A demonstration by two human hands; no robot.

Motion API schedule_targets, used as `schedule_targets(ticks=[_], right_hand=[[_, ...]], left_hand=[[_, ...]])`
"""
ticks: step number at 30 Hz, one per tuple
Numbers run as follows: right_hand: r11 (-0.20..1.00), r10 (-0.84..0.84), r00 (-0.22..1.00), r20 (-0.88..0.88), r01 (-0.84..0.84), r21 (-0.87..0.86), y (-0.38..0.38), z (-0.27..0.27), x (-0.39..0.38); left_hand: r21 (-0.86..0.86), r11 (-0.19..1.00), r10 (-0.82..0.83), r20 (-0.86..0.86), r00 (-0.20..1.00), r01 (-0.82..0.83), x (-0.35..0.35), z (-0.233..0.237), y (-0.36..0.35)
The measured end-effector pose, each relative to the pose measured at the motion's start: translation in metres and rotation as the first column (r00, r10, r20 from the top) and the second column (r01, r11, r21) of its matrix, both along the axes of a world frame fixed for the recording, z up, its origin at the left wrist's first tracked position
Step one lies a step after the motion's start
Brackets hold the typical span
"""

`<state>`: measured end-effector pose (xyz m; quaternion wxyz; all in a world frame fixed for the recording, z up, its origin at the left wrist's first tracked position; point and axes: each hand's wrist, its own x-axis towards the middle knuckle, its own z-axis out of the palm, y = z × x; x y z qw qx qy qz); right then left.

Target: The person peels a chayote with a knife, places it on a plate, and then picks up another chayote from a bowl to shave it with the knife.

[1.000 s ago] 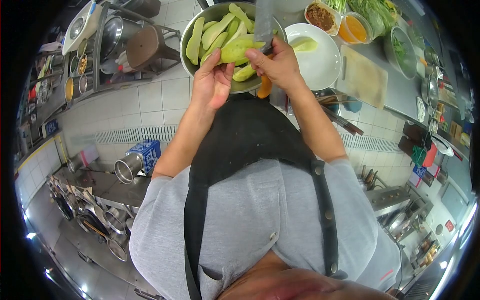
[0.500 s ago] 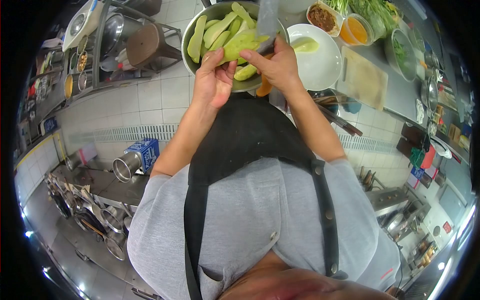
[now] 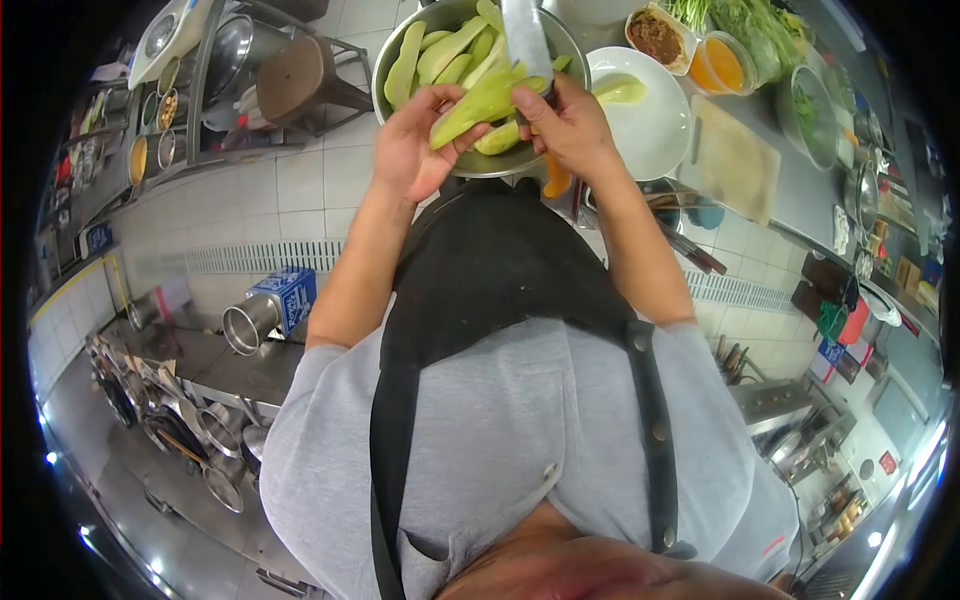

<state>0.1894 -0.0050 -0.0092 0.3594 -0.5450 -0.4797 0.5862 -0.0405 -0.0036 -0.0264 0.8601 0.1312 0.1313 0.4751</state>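
My left hand (image 3: 410,145) grips a long, pale green peeled vegetable (image 3: 475,108) between thumb and fingers, its narrow end pointing down to the left. In my right hand (image 3: 578,130) is a knife (image 3: 526,38), its broad blade pointing up and away and its orange handle showing below the fist. My right thumb presses by the vegetable's far end, right at the blade. Beneath both hands stands a metal bowl (image 3: 381,75) holding several similar pale green pieces (image 3: 440,55). A white bowl (image 3: 655,145) to the right contains one pale green piece (image 3: 620,90).
Beyond the white bowl are a cutting board (image 3: 735,165), a dish of brown paste (image 3: 657,36), a tub of orange liquid (image 3: 718,65) and leafy greens (image 3: 755,40). A metal bowl with greens (image 3: 808,115) stands farther right. A brown stool (image 3: 300,85) is at left.
The held vegetable has tilted, its near end dropping lower left. My left hand has shifted slightly left and opened its grip somewhat; the knife blade is turned a little differently.
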Motion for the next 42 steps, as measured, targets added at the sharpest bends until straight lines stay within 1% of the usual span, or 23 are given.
schedule_targets(ticks=[1, 2, 3, 5, 6, 8, 9, 11, 12, 14, 15, 17, 18, 20, 21, 23, 24, 27, 29, 33, 36, 38, 42], right_hand=[[0.996, -0.024, 0.991, 0.134, 0.012, 0.094, -0.001, -0.005, -0.004], [0.982, -0.057, 0.963, 0.264, 0.006, 0.189, -0.001, -0.008, -0.008], [0.982, -0.055, 0.962, 0.266, 0.003, 0.191, 0.001, -0.009, -0.01], [0.937, -0.177, 0.948, 0.266, 0.079, 0.339, -0.001, -0.011, -0.013], [0.938, -0.177, 0.947, 0.267, 0.079, 0.339, 0.0, -0.017, -0.012], [0.97, -0.054, 0.946, 0.319, -0.026, 0.241, 0.003, -0.028, -0.011], [0.971, -0.053, 0.947, 0.318, -0.026, 0.24, 0.002, -0.025, -0.013], [0.987, -0.014, 0.941, 0.338, -0.042, 0.156, 0.001, -0.017, -0.017], [0.987, -0.012, 0.941, 0.338, -0.043, 0.156, 0.001, -0.017, -0.018], [0.994, 0.058, 0.96, 0.275, -0.081, 0.075, 0.0, -0.018, -0.021], [0.994, 0.059, 0.96, 0.275, -0.082, 0.074, -0.002, -0.017, -0.024], [0.984, 0.035, 0.95, 0.311, -0.087, 0.155, -0.005, -0.015, -0.028], [0.984, 0.039, 0.95, 0.309, -0.09, 0.154, -0.004, -0.015, -0.029], [0.981, 0.074, 0.928, 0.364, -0.133, 0.14, -0.005, -0.013, -0.03], [0.981, 0.074, 0.928, 0.365, -0.134, 0.141, -0.004, -0.018, -0.031], [0.982, 0.163, 0.927, 0.337, -0.184, 0.03, -0.002, -0.033, -0.032], [0.982, 0.165, 0.927, 0.338, -0.186, 0.03, -0.001, -0.03, -0.033], [0.983, 0.156, 0.938, 0.309, -0.178, 0.044, -0.003, -0.02, -0.035], [0.977, 0.064, 0.913, 0.404, -0.14, 0.161, -0.006, -0.008, -0.035], [0.975, 0.009, 0.909, 0.417, -0.1, 0.197, 0.002, -0.017, -0.026], [0.98, 0.05, 0.894, 0.446, -0.13, 0.151, 0.002, -0.025, -0.028], [0.982, 0.158, 0.902, 0.402, -0.186, 0.032, 0.001, -0.029, -0.031], [0.976, 0.165, 0.925, 0.342, -0.202, 0.076, 0.0, -0.031, -0.031]], left_hand=[[-0.057, 0.998, 0.008, -0.249, 0.968, -0.023, 0.009, 0.01, 0.0], [-0.105, 0.992, 0.005, -0.481, 0.877, -0.064, 0.015, 0.016, 0.0], [-0.102, 0.993, 0.009, -0.479, 0.878, -0.066, 0.018, 0.017, -0.001], [-0.103, 0.991, 0.03, -0.466, 0.884, -0.088, 0.021, 0.017, -0.003], [-0.104, 0.991, 0.029, -0.465, 0.885, -0.087, 0.022, 0.017, -0.005], [-0.119, 0.988, 0.031, -0.456, 0.889, -0.095, 0.023, 0.016, -0.007], [-0.12, 0.988, 0.03, -0.457, 0.889, -0.096, 0.023, 0.015, -0.007], [-0.108, 0.989, 0.045, -0.448, 0.893, -0.104, 0.022, 0.009, -0.005], [-0.108, 0.989, 0.046, -0.448, 0.893, -0.105, 0.022, 0.005, -0.005], [-0.06, 0.995, 0.058, -0.373, 0.926, -0.086, 0.021, -0.005, -0.005], [-0.061, 0.994, 0.058, -0.373, 0.926, -0.087, 0.021, -0.006, -0.005], [-0.084, 0.99, 0.072, -0.407, 0.91, -0.116, 0.021, -0.008, -0.005], [-0.084, 0.989, 0.075, -0.409, 0.91, -0.119, 0.021, -0.007, -0.005], [-0.088, 0.988, 0.083, -0.382, 0.92, -0.126, 0.021, -0.005, -0.007], [-0.087, 0.988, 0.084, -0.382, 0.92, -0.127, 0.02, -0.006, -0.006], [-0.071, 0.992, 0.074, -0.348, 0.934, -0.105, 0.019, -0.009, -0.005], [-0.07, 0.992, 0.077, -0.347, 0.935, -0.108, 0.02, -0.008, -0.004], [-0.1, 0.984, 0.104, -0.338, 0.936, -0.145, 0.022, -0.009, -0.004], [-0.125, 0.972, 0.144, -0.356, 0.923, -0.199, 0.024, -0.015, -0.002], [-0.179, 0.961, 0.125, -0.402, 0.907, -0.211, 0.027, -0.005, -0.003], [-0.14, 0.971, 0.12, -0.41, 0.904, -0.192, 0.029, -0.005, -0.002], [-0.159, 0.964, 0.124, -0.444, 0.887, -0.215, 0.03, -0.005, -0.003], [-0.119, 0.975, 0.116, -0.453, 0.884, -0.189, 0.03, -0.002, -0.003]])
